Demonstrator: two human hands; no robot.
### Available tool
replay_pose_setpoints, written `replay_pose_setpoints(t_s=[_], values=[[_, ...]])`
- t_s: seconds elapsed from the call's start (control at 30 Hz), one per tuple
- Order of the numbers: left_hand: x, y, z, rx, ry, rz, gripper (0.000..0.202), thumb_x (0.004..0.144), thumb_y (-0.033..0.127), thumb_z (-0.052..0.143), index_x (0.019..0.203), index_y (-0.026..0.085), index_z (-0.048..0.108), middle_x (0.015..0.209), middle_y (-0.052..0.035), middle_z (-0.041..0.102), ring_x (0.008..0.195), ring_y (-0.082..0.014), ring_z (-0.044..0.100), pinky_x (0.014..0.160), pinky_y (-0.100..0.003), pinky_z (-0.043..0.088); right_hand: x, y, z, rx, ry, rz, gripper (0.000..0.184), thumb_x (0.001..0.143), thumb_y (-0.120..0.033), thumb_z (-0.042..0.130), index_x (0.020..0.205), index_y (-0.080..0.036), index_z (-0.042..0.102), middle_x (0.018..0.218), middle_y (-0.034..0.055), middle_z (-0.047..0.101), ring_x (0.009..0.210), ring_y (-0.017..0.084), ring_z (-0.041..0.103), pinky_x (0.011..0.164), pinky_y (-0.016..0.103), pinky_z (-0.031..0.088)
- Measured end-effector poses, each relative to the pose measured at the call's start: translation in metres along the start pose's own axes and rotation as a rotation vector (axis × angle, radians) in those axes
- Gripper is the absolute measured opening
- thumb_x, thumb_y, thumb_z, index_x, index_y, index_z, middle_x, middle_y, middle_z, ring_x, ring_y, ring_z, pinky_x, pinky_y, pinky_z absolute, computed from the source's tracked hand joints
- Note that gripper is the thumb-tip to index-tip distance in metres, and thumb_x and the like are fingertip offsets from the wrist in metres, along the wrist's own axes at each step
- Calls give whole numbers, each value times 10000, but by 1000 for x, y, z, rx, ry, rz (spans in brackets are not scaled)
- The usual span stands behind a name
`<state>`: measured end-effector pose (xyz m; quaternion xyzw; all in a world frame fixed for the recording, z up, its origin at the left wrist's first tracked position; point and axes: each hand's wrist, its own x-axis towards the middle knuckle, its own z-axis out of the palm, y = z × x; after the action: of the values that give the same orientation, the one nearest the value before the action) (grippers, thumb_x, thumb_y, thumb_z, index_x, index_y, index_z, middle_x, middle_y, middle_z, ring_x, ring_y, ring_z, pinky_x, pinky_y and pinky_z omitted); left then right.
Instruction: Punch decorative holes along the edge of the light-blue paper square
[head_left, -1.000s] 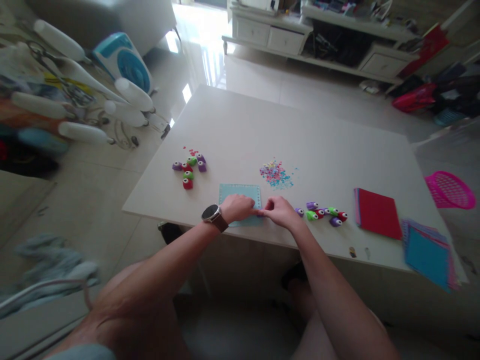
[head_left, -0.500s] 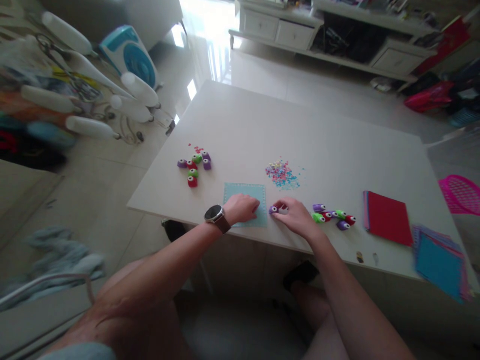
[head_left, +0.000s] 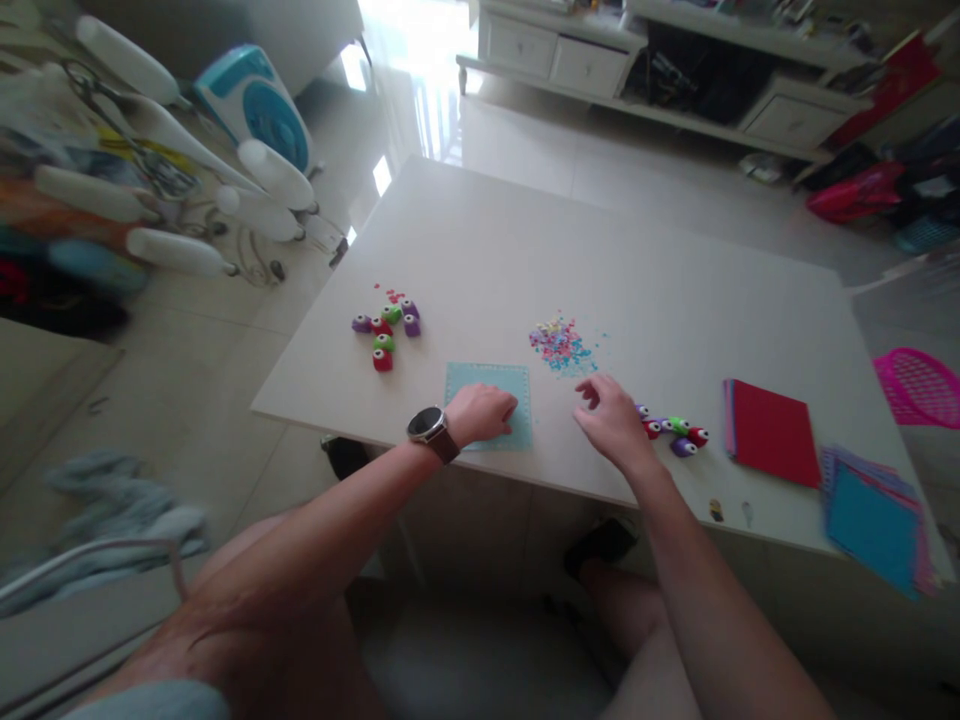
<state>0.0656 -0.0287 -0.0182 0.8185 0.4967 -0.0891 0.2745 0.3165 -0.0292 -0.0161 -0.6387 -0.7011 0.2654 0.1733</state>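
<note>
A light blue square sheet of paper (head_left: 487,378) with small cut-outs along its edges lies near the table's front edge. My left hand (head_left: 484,412) rests on it, fingers curled into a fist; whatever is under them is hidden. To the right of the sheet, my right hand (head_left: 606,415) hovers with bent fingers apart, and I see nothing between them. Just beyond that hand is a group of craft punches (head_left: 679,428) in purple, green and red, partly covered by it. More coloured craft punches (head_left: 382,343) stand to the left of the sheet.
A heap of paper confetti (head_left: 559,345) lies behind the sheet, and a few pink bits (head_left: 394,296) sit at the left. A red-topped paper stack (head_left: 772,430) and a blue-topped paper stack (head_left: 874,520) are at the right, with two small items (head_left: 716,510) by the edge.
My right hand has moved right, away from the sheet's edge. The purple craft punch that was in its fingers is no longer visible there. My left hand stays on the sheet.
</note>
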Motion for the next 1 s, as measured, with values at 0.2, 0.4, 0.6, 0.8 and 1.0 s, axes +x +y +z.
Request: replay_pose_setpoints(t_s=[0.2, 0.4, 0.6, 0.8, 1.0], values=[[0, 0, 1, -4, 0, -3, 149, 877, 379, 704, 926, 244, 745, 970, -83, 786, 898, -256, 725, 724, -313, 478, -4, -25, 33, 547, -447, 281, 154, 808, -252, 583, 958, -221, 563, 958, 58, 701, 765, 211, 729, 703, 334, 581], [1, -2, 4, -7, 11, 2, 142, 867, 373, 715, 928, 249, 750, 972, -84, 785, 919, -265, 724, 717, -322, 479, 6, -14, 28, 416, 219, 73, 174, 769, -247, 540, 943, -240, 551, 1199, 124, 669, 1168, 274, 640, 937, 400, 565], [1, -2, 4, -16, 15, 2, 139, 872, 371, 710, 915, 242, 736, 966, -78, 784, 906, -257, 722, 699, -315, 460, 10, -4, 24, 398, 199, 148, 157, 750, -295, 551, 893, -235, 578, 998, 82, 684, 928, 254, 667, 887, 414, 547], [1, -3, 4, -46, 14, 16, 136, 863, 366, 703, 903, 239, 728, 948, -76, 775, 880, -250, 712, 689, -312, 453, 9, -1, 38, 491, -31, 171, 225, 720, -347, 590, 910, -227, 595, 1002, 83, 702, 962, 264, 679, 923, 440, 548], [-5, -19, -21, -125, 130, -102, 165, 918, 368, 632, 974, 236, 715, 973, -66, 756, 883, -225, 686, 728, -311, 469, 11, -10, 34, 481, 129, 111, 219, 754, -370, 598, 914, -224, 627, 1089, 123, 719, 1071, 291, 658, 955, 453, 548]])
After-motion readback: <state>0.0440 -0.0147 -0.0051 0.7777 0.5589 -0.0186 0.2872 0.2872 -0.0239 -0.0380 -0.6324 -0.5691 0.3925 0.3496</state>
